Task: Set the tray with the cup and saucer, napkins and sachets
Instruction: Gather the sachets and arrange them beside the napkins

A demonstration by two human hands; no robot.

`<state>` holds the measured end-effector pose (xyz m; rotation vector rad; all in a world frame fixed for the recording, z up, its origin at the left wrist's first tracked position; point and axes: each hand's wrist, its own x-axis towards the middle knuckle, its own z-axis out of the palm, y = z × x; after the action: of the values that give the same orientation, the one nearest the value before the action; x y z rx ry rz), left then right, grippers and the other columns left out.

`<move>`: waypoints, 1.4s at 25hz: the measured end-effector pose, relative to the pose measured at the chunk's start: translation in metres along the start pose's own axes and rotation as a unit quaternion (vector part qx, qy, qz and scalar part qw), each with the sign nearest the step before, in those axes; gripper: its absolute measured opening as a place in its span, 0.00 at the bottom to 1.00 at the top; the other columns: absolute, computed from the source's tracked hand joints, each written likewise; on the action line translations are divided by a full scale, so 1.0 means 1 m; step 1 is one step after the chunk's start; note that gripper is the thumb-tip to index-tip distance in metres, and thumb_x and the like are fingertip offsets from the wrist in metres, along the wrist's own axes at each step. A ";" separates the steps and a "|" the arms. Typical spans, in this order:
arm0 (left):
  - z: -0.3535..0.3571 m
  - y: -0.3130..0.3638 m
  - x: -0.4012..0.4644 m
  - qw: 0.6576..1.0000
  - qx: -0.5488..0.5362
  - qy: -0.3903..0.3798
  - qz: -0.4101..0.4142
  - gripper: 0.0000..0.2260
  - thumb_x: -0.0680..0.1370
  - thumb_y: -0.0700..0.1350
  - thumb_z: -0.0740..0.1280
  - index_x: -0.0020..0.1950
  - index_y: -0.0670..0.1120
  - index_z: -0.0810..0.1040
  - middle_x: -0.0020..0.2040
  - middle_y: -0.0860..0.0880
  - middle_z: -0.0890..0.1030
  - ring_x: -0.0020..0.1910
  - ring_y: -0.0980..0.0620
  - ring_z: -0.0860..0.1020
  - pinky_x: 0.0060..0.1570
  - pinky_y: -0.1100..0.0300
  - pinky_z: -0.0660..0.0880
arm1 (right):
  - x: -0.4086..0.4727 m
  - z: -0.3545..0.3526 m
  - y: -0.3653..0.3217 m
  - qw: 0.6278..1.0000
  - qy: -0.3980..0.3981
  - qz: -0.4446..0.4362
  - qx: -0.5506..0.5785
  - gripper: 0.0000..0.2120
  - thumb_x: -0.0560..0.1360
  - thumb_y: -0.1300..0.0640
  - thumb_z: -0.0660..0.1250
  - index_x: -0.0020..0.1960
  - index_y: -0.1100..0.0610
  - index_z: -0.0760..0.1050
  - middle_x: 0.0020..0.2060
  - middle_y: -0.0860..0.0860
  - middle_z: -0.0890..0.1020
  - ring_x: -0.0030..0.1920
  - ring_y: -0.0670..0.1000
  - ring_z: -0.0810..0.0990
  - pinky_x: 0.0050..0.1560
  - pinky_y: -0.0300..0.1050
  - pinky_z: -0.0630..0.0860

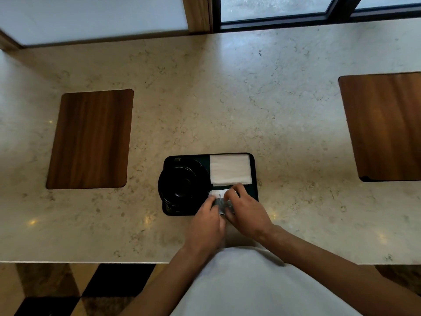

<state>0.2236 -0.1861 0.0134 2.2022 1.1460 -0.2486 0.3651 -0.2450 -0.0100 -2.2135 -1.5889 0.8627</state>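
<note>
Pale sachets [222,200] half hidden under both hands [227,215].

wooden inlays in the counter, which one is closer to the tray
The left wooden inlay, fully in view and beside the black tray. The right wooden inlay sits farther off, cut by the picture's edge.

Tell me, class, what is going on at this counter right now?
A person stands at a pale stone counter arranging a small black rectangular tray. A black cup and saucer already sit on the tray's left side, and a stack of white folded napkins lies at its far right. Both hands are at the near right corner: the left hand and the right hand are handling small silvery-white sachets, seemingly setting them just below the napkins.
</note>
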 end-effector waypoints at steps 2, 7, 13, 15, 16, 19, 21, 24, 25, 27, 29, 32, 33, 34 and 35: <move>-0.002 0.001 -0.001 1.000 -0.016 0.003 -0.005 0.19 0.82 0.43 0.60 0.72 0.41 0.74 0.77 0.46 0.67 0.72 0.51 0.70 0.71 0.61 0.67 | 0.002 0.003 -0.003 1.000 0.000 0.005 0.011 0.16 0.77 0.50 0.69 0.62 0.50 0.71 0.62 0.50 0.72 0.42 0.52 0.80 0.36 0.46 0.80; -0.002 0.000 0.000 1.000 -0.018 0.002 -0.013 0.19 0.83 0.46 0.60 0.74 0.44 0.72 0.77 0.49 0.66 0.68 0.53 0.74 0.65 0.63 0.72 | 0.009 0.005 -0.001 1.000 -0.016 0.002 -0.004 0.22 0.76 0.47 0.70 0.68 0.46 0.69 0.63 0.50 0.69 0.45 0.51 0.81 0.38 0.46 0.82; 0.001 -0.001 0.003 1.000 0.011 -0.004 -0.005 0.22 0.82 0.46 0.60 0.76 0.45 0.69 0.77 0.48 0.66 0.72 0.52 0.70 0.69 0.59 0.70 | 0.011 0.013 -0.001 1.000 0.005 0.022 0.016 0.19 0.76 0.47 0.70 0.65 0.45 0.70 0.61 0.48 0.68 0.41 0.49 0.79 0.35 0.42 0.80; 0.002 0.000 0.004 1.000 0.025 -0.003 0.001 0.22 0.82 0.47 0.60 0.76 0.45 0.69 0.77 0.47 0.67 0.73 0.52 0.69 0.70 0.59 0.69 | 0.011 0.014 0.000 0.999 0.010 0.032 0.029 0.19 0.76 0.46 0.70 0.65 0.45 0.71 0.61 0.48 0.68 0.41 0.48 0.79 0.35 0.40 0.79; 0.002 0.000 0.004 0.999 0.032 -0.003 0.004 0.22 0.82 0.47 0.60 0.76 0.45 0.68 0.77 0.47 0.67 0.74 0.51 0.68 0.71 0.58 0.68 | 0.011 0.015 0.001 0.999 0.010 0.034 0.033 0.19 0.76 0.46 0.70 0.65 0.45 0.71 0.61 0.48 0.68 0.42 0.48 0.79 0.35 0.40 0.78; 0.003 0.001 0.003 0.999 0.047 0.001 0.006 0.23 0.81 0.47 0.60 0.77 0.45 0.67 0.77 0.46 0.67 0.74 0.51 0.67 0.71 0.58 0.69 | 0.011 0.014 0.002 0.999 0.009 0.032 0.041 0.19 0.76 0.46 0.70 0.65 0.45 0.71 0.61 0.48 0.68 0.42 0.48 0.79 0.35 0.38 0.74; 0.004 0.003 0.002 0.998 0.061 -0.002 0.005 0.25 0.81 0.48 0.60 0.78 0.46 0.65 0.78 0.46 0.65 0.74 0.50 0.67 0.70 0.57 0.70 | 0.010 0.013 0.002 0.998 0.008 0.028 0.057 0.19 0.77 0.46 0.69 0.66 0.45 0.71 0.61 0.49 0.68 0.43 0.49 0.80 0.36 0.38 0.76; 0.005 0.007 0.000 0.996 0.087 -0.014 0.016 0.27 0.80 0.48 0.60 0.79 0.47 0.62 0.78 0.44 0.63 0.75 0.47 0.65 0.70 0.55 0.70 | 0.009 0.008 0.006 0.996 -0.002 0.025 0.083 0.21 0.77 0.47 0.69 0.69 0.47 0.71 0.63 0.48 0.68 0.46 0.50 0.81 0.41 0.39 0.77; 0.005 0.008 0.000 0.996 0.092 -0.016 0.017 0.26 0.80 0.48 0.60 0.79 0.47 0.62 0.78 0.43 0.63 0.75 0.47 0.64 0.70 0.54 0.69 | 0.008 0.006 0.007 0.996 -0.005 0.023 0.084 0.22 0.78 0.49 0.68 0.70 0.48 0.70 0.64 0.48 0.69 0.47 0.50 0.81 0.43 0.41 0.78; 0.005 0.008 0.000 0.995 0.097 -0.018 0.014 0.26 0.80 0.49 0.60 0.79 0.49 0.63 0.77 0.43 0.63 0.75 0.46 0.63 0.70 0.53 0.70 | 0.004 0.005 0.009 0.997 -0.008 0.012 0.071 0.21 0.78 0.55 0.68 0.70 0.50 0.71 0.65 0.48 0.70 0.49 0.51 0.82 0.45 0.44 0.81; 0.004 0.009 0.001 0.994 0.102 -0.022 0.015 0.26 0.80 0.49 0.60 0.78 0.49 0.63 0.77 0.43 0.63 0.75 0.46 0.63 0.70 0.53 0.70 | 0.002 0.003 0.010 0.998 -0.004 0.002 0.057 0.21 0.77 0.61 0.68 0.69 0.52 0.73 0.65 0.48 0.72 0.51 0.52 0.82 0.46 0.45 0.82; 0.004 0.010 0.001 0.993 0.108 -0.029 0.022 0.26 0.80 0.48 0.60 0.78 0.48 0.62 0.76 0.43 0.63 0.75 0.46 0.63 0.70 0.52 0.69 | 0.003 0.002 0.010 0.999 -0.004 0.002 0.052 0.20 0.77 0.62 0.69 0.68 0.53 0.74 0.65 0.48 0.73 0.51 0.52 0.82 0.47 0.45 0.81; 0.004 0.010 0.001 0.993 0.110 -0.030 0.022 0.26 0.80 0.48 0.60 0.79 0.48 0.62 0.76 0.43 0.63 0.75 0.46 0.62 0.70 0.52 0.69 | 0.003 0.002 0.009 0.999 -0.006 0.000 0.052 0.20 0.77 0.61 0.69 0.68 0.53 0.74 0.66 0.49 0.72 0.51 0.52 0.82 0.47 0.45 0.81; 0.003 0.009 0.002 0.993 0.111 -0.029 0.022 0.26 0.80 0.48 0.60 0.79 0.48 0.61 0.76 0.43 0.63 0.75 0.46 0.62 0.70 0.53 0.69 | 0.003 0.002 0.009 0.999 -0.008 -0.002 0.052 0.20 0.77 0.61 0.69 0.68 0.53 0.74 0.66 0.49 0.72 0.51 0.53 0.82 0.47 0.46 0.81; 0.003 0.009 0.002 0.993 0.111 -0.028 0.022 0.26 0.80 0.48 0.60 0.79 0.48 0.61 0.77 0.43 0.63 0.76 0.46 0.62 0.70 0.53 0.68 | 0.004 0.002 0.010 0.999 -0.009 -0.005 0.051 0.20 0.77 0.61 0.69 0.67 0.53 0.74 0.66 0.49 0.72 0.51 0.53 0.82 0.47 0.47 0.81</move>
<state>0.2323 -0.1901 0.0147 2.3950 1.0811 -0.4348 0.3722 -0.2453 -0.0178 -2.1313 -1.5266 0.9412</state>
